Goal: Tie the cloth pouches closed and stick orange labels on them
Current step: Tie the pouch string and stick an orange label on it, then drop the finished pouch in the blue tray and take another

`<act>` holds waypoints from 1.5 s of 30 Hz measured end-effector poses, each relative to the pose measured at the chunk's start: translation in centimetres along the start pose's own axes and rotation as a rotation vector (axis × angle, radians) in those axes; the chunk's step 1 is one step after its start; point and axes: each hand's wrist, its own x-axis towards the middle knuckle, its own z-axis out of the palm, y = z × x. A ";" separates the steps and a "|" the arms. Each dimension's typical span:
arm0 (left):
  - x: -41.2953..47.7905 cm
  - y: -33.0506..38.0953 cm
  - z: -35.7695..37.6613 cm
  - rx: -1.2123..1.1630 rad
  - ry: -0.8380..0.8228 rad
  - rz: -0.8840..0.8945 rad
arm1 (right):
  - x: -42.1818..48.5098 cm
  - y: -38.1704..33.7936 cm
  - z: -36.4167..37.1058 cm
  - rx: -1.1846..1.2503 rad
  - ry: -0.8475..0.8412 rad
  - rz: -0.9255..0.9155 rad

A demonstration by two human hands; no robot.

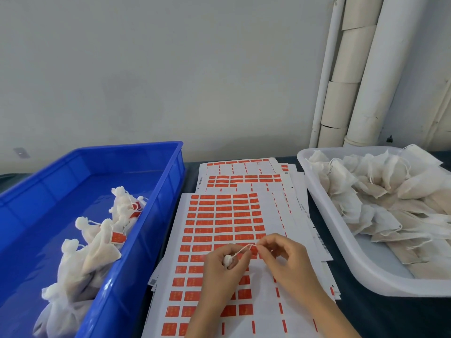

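Left hand (219,267) gripping pouch (228,261), right hand (280,254) pinching its string (241,250), together over label sheets (219,215), clear of crate (139,252) and tray (327,215) rims.

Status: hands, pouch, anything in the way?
Left hand grips pouch by its gathered neck. Right hand pinches its string, taut, over label sheet. Nothing between the hands.

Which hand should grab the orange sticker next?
Probably the right hand: its fingertips pinch the string just above the orange labels, while the left hand is busy gripping the pouch.
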 end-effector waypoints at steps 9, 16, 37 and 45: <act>-0.6 0.6 -0.5 -0.027 -0.036 -0.023 | 0.5 0.6 -0.2 0.044 0.085 0.050; -1.4 2.8 -1.3 -0.048 -0.010 -0.172 | 0.7 -0.2 -0.4 0.119 0.044 0.177; 0.4 11.8 -22.3 0.460 0.328 0.215 | 7.8 -20.2 11.0 -0.056 -0.335 -0.416; 5.3 8.0 -24.8 0.567 0.297 0.037 | 10.9 -19.6 16.9 -0.287 -0.487 -0.364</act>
